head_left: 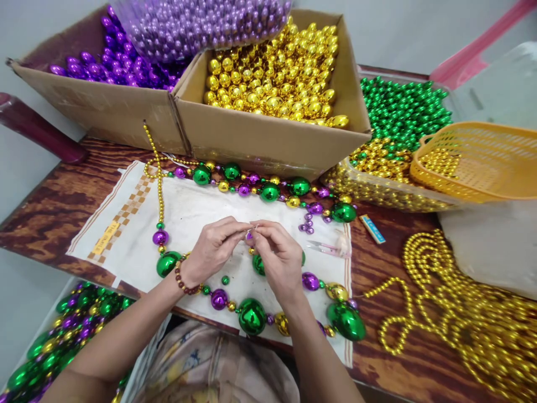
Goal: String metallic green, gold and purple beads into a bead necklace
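Over the white cloth (210, 210), my left hand (216, 249) and my right hand (277, 254) meet fingertip to fingertip. Both pinch what looks like a thin string (253, 228), with a small purple bead (249, 237) just below the fingers. A strand of large green, purple and gold beads (251, 316) curves beneath my wrists. Partly behind my right hand sits a green ball bead (258, 264). One loose green bead (225, 280) lies between my forearms. Small scissors (323, 247) and a cluster of purple beads (309, 224) rest right of my hands.
Cardboard boxes of purple beads (96, 70) and gold beads (272, 84) stand at the back. A bin of green beads (405, 109) and an orange basket (482, 190) are at right. Gold bead chains (474, 319) cover the table's right. Finished-looking strands (79, 324) lie lower left.
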Demonstrator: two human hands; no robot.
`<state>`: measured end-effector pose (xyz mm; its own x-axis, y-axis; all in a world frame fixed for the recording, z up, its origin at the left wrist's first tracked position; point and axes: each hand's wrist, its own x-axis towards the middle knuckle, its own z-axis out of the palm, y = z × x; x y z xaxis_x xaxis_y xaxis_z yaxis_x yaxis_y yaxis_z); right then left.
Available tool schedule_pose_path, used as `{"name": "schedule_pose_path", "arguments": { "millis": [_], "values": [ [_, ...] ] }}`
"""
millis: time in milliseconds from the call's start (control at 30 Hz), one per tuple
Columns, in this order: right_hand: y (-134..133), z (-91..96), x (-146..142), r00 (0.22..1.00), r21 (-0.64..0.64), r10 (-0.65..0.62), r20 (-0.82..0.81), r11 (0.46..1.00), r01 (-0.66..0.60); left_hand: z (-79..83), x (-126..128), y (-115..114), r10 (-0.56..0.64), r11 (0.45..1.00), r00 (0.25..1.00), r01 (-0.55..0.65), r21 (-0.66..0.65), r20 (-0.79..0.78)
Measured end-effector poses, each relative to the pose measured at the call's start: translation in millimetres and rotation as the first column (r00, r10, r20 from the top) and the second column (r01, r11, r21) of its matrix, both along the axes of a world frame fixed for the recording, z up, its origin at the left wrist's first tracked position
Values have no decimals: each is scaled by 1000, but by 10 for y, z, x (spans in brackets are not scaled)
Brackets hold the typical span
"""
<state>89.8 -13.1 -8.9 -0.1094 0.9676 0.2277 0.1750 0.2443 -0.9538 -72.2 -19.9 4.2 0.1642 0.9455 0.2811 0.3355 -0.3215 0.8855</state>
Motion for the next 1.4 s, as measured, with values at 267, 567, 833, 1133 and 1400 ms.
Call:
{"name": "schedule_pose_path", "arguments": {
  "millis": [267,567,833,1133,1400],
  "values": [
    [-3,29,-39,985,-134,-21,-172,991,-2,-15,-33,7,-35,999,999,35,17,-27],
    [21,40,-36,962,-238,-47,-270,971,-19,-10,-37,21,-32,999,998,35,42,-54],
    [20,20,-37,941,-268,-85,-327,963,-6,-4,-18,24,-43,991,995,55,121,-93],
    [13,7,-35,923,-350,-120,-366,937,-17,-49,-28,26,-8,966,963,77,247,-271],
    [69,-21,-5,885,-444,-105,-453,888,-121,3,-106,53,28,941,768,195,276,-639]
  ]
}}
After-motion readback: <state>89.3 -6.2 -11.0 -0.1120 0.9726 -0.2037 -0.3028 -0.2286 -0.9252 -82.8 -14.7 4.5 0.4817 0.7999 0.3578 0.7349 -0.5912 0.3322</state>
